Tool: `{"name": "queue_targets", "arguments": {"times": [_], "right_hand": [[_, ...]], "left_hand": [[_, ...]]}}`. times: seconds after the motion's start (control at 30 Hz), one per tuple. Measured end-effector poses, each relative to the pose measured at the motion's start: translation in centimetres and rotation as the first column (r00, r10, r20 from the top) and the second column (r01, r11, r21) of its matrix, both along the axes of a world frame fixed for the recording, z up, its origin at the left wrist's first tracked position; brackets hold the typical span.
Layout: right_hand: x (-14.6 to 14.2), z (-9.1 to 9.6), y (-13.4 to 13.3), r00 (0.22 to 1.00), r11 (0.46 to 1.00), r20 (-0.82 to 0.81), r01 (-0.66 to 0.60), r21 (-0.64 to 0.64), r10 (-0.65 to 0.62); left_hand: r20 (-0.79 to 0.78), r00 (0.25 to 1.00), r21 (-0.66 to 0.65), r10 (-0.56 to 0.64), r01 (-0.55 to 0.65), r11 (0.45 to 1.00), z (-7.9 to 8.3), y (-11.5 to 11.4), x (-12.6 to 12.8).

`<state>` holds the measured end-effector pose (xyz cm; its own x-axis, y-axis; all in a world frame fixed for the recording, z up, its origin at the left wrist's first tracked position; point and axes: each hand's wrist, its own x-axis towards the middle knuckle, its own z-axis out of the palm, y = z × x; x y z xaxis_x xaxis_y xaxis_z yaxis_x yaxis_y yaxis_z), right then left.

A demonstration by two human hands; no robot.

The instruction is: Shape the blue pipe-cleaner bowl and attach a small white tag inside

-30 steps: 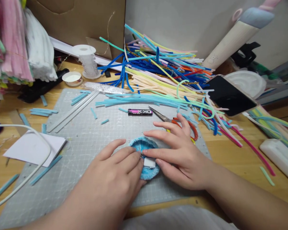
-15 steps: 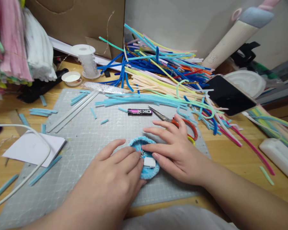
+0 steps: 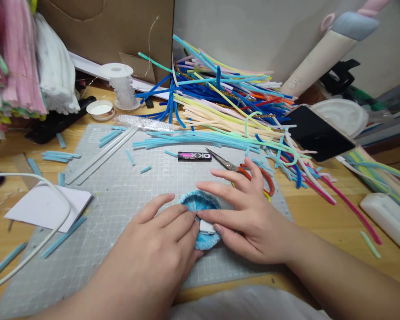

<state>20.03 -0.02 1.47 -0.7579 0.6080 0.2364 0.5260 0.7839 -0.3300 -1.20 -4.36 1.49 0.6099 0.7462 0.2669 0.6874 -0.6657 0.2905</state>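
A round, hollow light-blue fuzzy piece, like a shallow bowl of pipe cleaners, sits low over the cutting mat. Inside it lies a small white block. My left hand is closed on the piece's left side, its thumb mostly hidden. My right hand reaches in from the right with fingers spread. Its index fingertip touches the inside by my left fingertips, and its thumb is at the white block's right edge. What lies under the fingertips is too small to make out. Scissors with orange handles lie behind my right hand.
On the grey cutting mat lie a black-and-purple battery, clear glue sticks and blue pipe-cleaner pieces. Behind are heaped pipe cleaners, a spool and a phone. A white cable curves at left.
My right hand has shifted slightly down, its index fingertip now lower inside the blue piece and partly over the white block. My left hand stays in place.
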Motion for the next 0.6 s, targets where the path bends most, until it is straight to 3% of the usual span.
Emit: {"name": "queue_targets", "arguments": {"times": [0.3,0.6], "right_hand": [[-0.05,-0.02,0.06,0.999,0.999,0.033,0.029,-0.017,-0.029],[0.00,0.05,-0.36,0.997,0.995,0.073,-0.011,0.099,0.004]], "left_hand": [[-0.009,1.000,-0.008,0.004,-0.004,1.000,0.27,-0.09,-0.01],[-0.027,1.000,0.004,0.005,-0.005,1.000,0.10,-0.04,-0.11]]}}
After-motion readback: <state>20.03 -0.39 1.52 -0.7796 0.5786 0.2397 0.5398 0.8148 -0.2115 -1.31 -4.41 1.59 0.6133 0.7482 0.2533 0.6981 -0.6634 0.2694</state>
